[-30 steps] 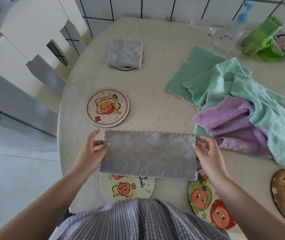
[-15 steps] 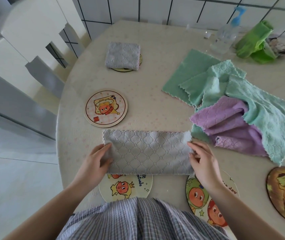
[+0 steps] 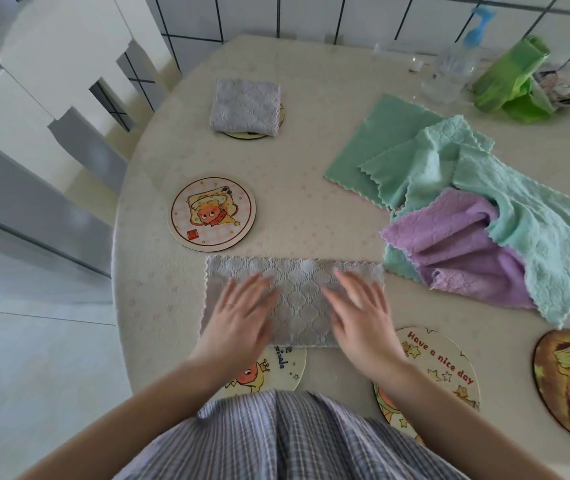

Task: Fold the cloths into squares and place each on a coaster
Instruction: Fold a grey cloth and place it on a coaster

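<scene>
head view: left hand, right hand flat on grey cloth; coaster reads "have a nice day".

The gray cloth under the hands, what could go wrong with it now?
1. The gray cloth is a long strip under both flat hands, left hand and right hand. It needs one more fold; if the ends miss each other, the square may come out crooked.
2. Its near edge lies over a coaster at the table's edge. Sliding the cloth might nudge that coaster off.
3. The purple cloth sits close to its right end and could get caught in the fold.
</scene>
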Motion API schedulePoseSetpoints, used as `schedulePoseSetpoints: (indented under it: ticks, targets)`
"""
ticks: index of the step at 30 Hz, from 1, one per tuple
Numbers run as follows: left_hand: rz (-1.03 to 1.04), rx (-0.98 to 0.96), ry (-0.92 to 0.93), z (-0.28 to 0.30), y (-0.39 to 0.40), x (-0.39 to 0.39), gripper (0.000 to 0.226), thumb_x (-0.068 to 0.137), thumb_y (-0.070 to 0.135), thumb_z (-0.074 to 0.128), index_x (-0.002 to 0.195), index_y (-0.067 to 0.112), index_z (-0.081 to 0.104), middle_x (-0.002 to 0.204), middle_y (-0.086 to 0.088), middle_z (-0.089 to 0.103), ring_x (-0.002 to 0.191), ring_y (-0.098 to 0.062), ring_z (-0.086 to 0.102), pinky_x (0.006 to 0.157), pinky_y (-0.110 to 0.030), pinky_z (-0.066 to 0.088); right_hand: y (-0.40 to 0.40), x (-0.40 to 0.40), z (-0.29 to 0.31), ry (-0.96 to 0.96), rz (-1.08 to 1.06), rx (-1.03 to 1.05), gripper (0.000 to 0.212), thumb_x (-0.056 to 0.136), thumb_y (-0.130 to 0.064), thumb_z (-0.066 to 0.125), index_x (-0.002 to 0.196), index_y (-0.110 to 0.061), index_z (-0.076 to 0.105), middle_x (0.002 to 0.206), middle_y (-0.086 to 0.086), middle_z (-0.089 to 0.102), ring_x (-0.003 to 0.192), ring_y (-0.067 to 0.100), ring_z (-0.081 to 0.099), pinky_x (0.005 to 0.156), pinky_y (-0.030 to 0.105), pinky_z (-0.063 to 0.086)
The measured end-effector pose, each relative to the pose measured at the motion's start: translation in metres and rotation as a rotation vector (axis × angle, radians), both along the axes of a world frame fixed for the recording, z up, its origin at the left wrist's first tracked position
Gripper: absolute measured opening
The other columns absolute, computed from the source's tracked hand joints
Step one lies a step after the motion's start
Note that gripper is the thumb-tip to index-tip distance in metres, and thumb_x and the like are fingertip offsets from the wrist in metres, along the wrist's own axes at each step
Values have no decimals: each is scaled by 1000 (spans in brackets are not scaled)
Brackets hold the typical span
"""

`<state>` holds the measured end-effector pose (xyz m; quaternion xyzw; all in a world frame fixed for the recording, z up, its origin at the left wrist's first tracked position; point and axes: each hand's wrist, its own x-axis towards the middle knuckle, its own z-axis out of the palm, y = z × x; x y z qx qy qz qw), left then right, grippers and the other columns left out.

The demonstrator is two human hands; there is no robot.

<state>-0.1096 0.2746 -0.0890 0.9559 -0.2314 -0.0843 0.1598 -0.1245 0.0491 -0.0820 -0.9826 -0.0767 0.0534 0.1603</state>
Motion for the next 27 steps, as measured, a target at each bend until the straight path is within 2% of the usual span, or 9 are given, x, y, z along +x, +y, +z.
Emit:
schedulePoseSetpoints:
  ticks: [4, 8, 11, 16, 18, 19, 22, 24, 27]
  targets:
    - [-83, 139, 4, -14, -26, 5, 54, 92, 38, 32, 138, 12, 41, 146, -7, 39, 140, -21, 22, 112, -53, 18, 27, 6, -16, 104, 96, -145, 53, 88, -48, 32, 132, -23, 45, 146, 7, 40, 136, 26, 35, 104, 63, 30]
    - [-78, 245, -7, -24, -17, 11, 64, 93, 58, 22, 145, 20, 27, 155, -5, 19, 144, -24, 8, 115, -53, 12, 3, 5, -32, 76, 100, -305, 68, 90, -67, 15, 144, -26, 27, 154, 9, 25, 141, 24, 23, 112, 58, 12]
    - [-39, 259, 6, -23, -10, 13, 74, 89, 69, 13, 148, 24, 17, 157, -4, 6, 144, -27, -2, 115, -52, 2, -11, 3, -30, 98, 65, -310, 73, 88, -70, 13, 145, -26, 23, 155, 9, 18, 143, 23, 17, 111, 56, 8]
    - [124, 235, 21, -24, 34, 6, 75, 88, 70, 14, 147, 24, 12, 157, -2, 2, 144, -23, -6, 115, -56, 2, -38, -4, -29, 150, 7, -232, 72, 86, -69, 14, 147, -30, 14, 157, -3, 0, 142, 13, -5, 114, 55, -2]
    - [140, 181, 12, -20, 44, 3, 71, 89, 65, 26, 145, 22, 22, 156, -2, 13, 145, -23, 1, 115, -53, -2, -36, 5, -20, 100, -58, -108, 62, 90, -56, 30, 144, -27, 27, 155, -4, 17, 143, 14, 8, 116, 53, 1]
    - [115, 121, -4, -16, 42, 3, 65, 88, 59, 33, 141, 21, 33, 152, -2, 27, 143, -23, 14, 115, -51, 2, -29, 14, -14, 51, -78, -40, 54, 91, -45, 41, 140, -24, 36, 150, -3, 31, 141, 15, 20, 116, 53, 8]
    - [-134, -116, -65, -3, 15, -2, 30, 86, 41, 46, 112, 30, 58, 115, 8, 60, 112, -14, 53, 103, -41, 38, 3, 49, 1, -13, -36, 110, 29, 90, -24, 55, 119, -23, 62, 127, -7, 57, 124, 15, 47, 110, 49, 24]
    - [-283, -167, -41, 1, -3, -8, 19, 87, 37, 49, 97, 30, 63, 97, 14, 61, 95, -8, 55, 90, -32, 47, 24, 71, 6, 83, 12, 117, 23, 92, -23, 52, 110, -26, 66, 121, -10, 60, 115, 13, 51, 108, 45, 28]
    - [-275, -159, -14, -8, -7, -9, 22, 86, 37, 48, 92, 30, 68, 91, 14, 58, 90, -8, 54, 82, -29, 49, 39, 95, 9, 186, 36, 84, 18, 92, -20, 50, 101, -26, 65, 111, -8, 61, 102, 14, 56, 97, 39, 39]
